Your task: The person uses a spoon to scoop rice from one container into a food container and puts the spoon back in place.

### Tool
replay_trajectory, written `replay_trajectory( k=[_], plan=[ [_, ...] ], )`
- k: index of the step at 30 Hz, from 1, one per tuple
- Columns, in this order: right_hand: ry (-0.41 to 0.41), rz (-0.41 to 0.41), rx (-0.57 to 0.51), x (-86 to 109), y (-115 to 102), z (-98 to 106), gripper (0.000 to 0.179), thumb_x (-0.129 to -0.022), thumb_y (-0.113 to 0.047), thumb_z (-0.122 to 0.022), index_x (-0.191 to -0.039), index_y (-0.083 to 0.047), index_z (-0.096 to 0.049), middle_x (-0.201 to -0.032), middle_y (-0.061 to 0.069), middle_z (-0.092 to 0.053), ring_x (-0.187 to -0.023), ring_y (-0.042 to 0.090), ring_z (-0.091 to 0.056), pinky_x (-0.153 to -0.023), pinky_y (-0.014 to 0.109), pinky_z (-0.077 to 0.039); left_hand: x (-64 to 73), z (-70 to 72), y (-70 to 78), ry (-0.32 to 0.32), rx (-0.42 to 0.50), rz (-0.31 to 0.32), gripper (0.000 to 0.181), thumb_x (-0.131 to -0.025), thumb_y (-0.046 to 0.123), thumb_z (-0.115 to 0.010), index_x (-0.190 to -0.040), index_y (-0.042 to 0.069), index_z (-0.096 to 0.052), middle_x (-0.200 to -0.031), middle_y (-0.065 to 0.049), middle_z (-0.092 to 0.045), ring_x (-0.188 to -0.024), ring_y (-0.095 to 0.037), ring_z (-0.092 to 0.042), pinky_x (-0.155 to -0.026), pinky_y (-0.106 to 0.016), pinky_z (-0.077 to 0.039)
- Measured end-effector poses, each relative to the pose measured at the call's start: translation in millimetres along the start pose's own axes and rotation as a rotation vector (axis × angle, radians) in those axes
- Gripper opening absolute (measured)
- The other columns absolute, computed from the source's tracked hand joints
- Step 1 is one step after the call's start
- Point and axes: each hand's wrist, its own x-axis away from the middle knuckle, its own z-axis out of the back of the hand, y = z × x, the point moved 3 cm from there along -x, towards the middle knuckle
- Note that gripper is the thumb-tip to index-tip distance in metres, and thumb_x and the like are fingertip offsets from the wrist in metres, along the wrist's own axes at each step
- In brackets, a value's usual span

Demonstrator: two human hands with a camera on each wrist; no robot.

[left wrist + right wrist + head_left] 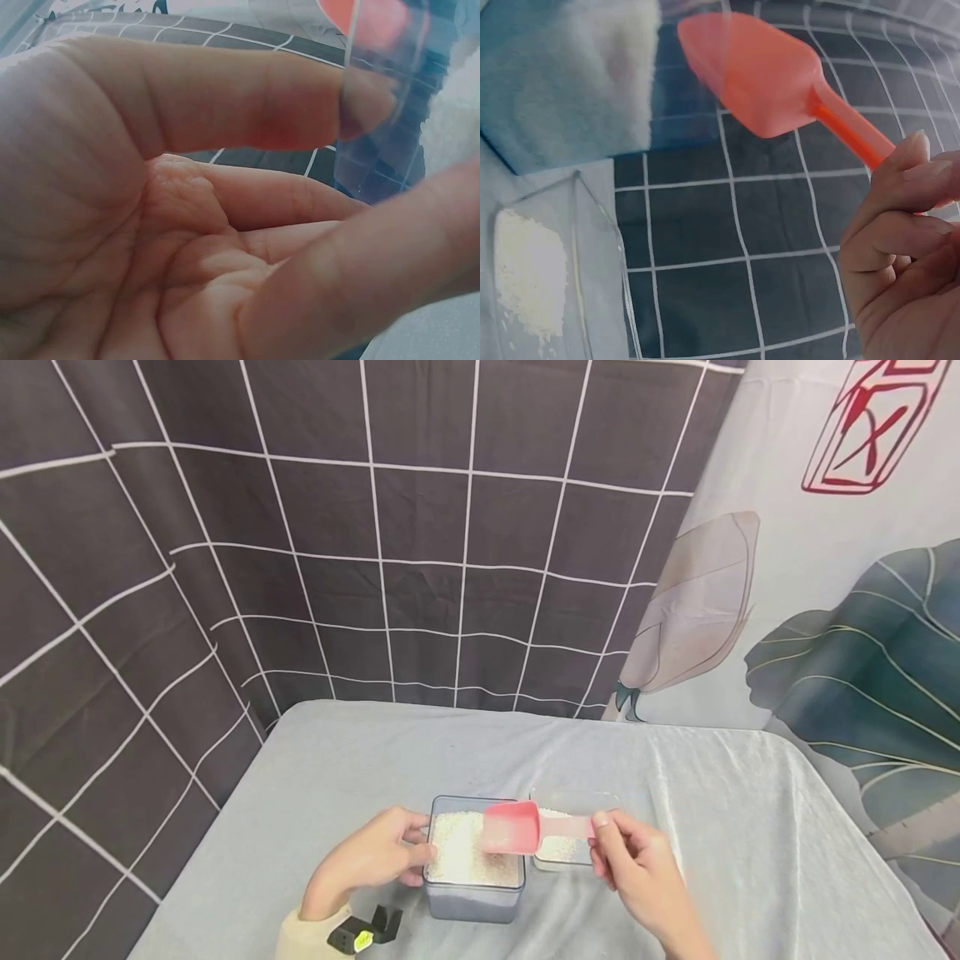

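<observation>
A translucent blue-grey container (474,902) full of white rice (459,852) stands on the table. My left hand (386,847) holds it by its left wall, with fingertips right at the rim; in the left wrist view, the thumb (247,97) meets the see-through wall (382,142). My right hand (637,864) pinches the handle of a pink scoop (512,828) between thumb and fingers. The scoop's bowl hangs over the right part of the rice. Under its handle, a clear container (573,864) with a little rice (532,270) stands to the right, partly hidden.
A pale grey cloth (360,752) covers the table, with some folds at the right. Behind it hangs a dark curtain (420,518) with a white grid, and a light printed curtain (810,568) hangs at the right. A black device (365,933) sits on the left wrist.
</observation>
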Motion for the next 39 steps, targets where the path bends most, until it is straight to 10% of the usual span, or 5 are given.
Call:
replay_trajectory(
  k=[17,28,39],
  plan=[
    [0.11,0.168,0.275,9.2,-11.5,-36.6,0.032,-0.088,-0.002,-0.055,-0.067,-0.025,-0.053,-0.046,-0.019,-0.044,-0.038,-0.009,-0.033,-0.031,0.009,-0.024,-0.5,0.2,0.5,0.016,-0.021,0.004,0.054,-0.082,0.0,-0.055,-0.124,-0.026,-0.033,-0.095,-0.019,-0.06,-0.072,-0.023,-0.065,-0.058,-0.031,-0.058],
    [-0.053,-0.036,0.1,8.8,-4.8,-59.2,0.031,-0.092,-0.004,-0.049,-0.063,-0.013,-0.053,-0.043,-0.004,-0.047,-0.038,-0.01,-0.031,-0.028,0.015,-0.025,0.6,0.7,2.4,0.024,-0.041,-0.004,0.053,-0.081,-0.001,-0.054,-0.123,-0.026,-0.034,-0.095,-0.021,-0.061,-0.07,-0.024,-0.065,-0.057,-0.031,-0.058],
    [-0.166,-0.438,-0.329,8.9,27.1,-58.5,0.038,-0.097,-0.024,-0.045,-0.076,0.008,-0.049,-0.051,0.0,-0.048,-0.04,0.003,-0.036,-0.034,0.01,-0.026,0.2,-0.1,0.5,0.0,-0.017,-0.005,0.051,-0.082,-0.001,-0.054,-0.124,-0.024,-0.036,-0.093,-0.018,-0.062,-0.072,-0.022,-0.064,-0.058,-0.03,-0.058]
  ],
)
